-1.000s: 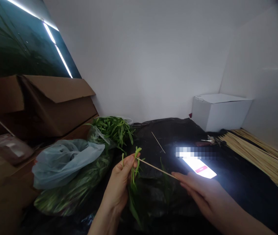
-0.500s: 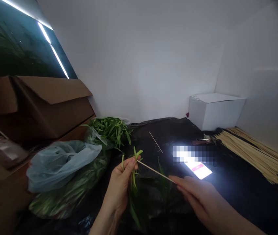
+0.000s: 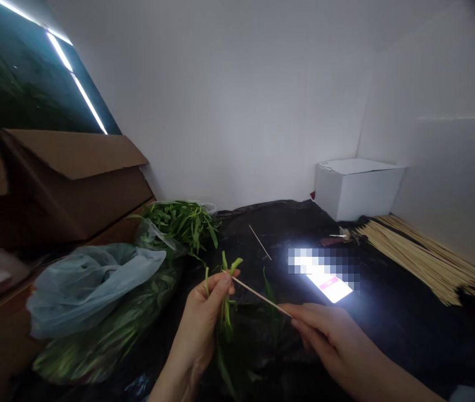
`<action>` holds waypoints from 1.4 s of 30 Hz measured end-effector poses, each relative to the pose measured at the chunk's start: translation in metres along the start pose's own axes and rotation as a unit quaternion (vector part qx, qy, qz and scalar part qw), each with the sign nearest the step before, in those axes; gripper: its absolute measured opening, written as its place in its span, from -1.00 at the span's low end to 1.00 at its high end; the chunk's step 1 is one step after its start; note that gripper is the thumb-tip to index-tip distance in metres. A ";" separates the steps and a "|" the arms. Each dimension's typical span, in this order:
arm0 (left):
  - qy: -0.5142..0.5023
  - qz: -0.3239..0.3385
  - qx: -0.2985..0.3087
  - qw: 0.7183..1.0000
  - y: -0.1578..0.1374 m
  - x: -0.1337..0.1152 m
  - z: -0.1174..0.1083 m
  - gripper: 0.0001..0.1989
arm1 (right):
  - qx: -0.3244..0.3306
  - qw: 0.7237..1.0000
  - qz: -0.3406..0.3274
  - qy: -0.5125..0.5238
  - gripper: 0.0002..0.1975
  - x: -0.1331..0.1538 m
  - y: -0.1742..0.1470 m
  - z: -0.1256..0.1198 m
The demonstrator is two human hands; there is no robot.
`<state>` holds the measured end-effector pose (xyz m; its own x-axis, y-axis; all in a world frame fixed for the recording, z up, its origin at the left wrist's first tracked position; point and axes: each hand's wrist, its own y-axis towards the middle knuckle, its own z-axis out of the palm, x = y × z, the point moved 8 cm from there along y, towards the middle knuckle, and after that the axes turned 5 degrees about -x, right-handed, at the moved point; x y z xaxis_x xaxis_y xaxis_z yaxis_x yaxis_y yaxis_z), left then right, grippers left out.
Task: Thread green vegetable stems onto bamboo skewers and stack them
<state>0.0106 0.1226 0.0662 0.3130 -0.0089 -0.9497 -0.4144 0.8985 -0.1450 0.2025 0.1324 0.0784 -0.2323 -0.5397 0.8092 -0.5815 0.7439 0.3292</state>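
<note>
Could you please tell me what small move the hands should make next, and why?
Probably, the right hand should gently push the thin wooden stick towards the green stems: the left hand pinches them near their cut ends, and the stick meets them there, though whether it pierces them is hard to tell.

Dim overall; light strips bright, upper left; glowing screen right of centre, glaring, partly pixelated; upper-right corner dark.
</note>
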 end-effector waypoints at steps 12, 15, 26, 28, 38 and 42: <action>0.025 -0.048 0.016 0.998 0.008 0.020 0.003 -0.70 | 0.004 0.997 0.072 0.035 -0.69 -0.027 0.010 -0.015; 0.016 -0.061 -0.007 0.998 0.015 0.010 -0.003 -0.69 | -0.108 0.986 0.102 -0.081 -0.59 -0.078 0.022 -0.049; 0.002 -0.072 -0.017 0.997 0.058 -0.022 -0.001 -0.61 | -0.167 0.878 0.251 -0.373 -0.02 -0.179 0.030 -0.054; 0.000 -0.077 -0.022 0.997 0.065 -0.024 0.001 -0.60 | -0.178 0.871 0.255 -0.380 -0.03 -0.177 0.032 -0.055; -0.030 -0.118 -0.003 0.993 0.086 -0.011 0.001 -0.63 | -0.230 0.841 0.254 -0.418 -0.06 -0.164 0.031 -0.076; -0.030 -0.127 0.008 0.991 0.090 -0.006 0.004 -0.61 | -0.250 0.820 0.290 -0.425 -0.02 -0.169 0.017 -0.111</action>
<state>-0.0252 0.2059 0.0599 0.4565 -0.2090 -0.8649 -0.3028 0.8775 -0.3719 0.3184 0.2796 0.0008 -0.9403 0.0399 0.3379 0.1613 0.9268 0.3392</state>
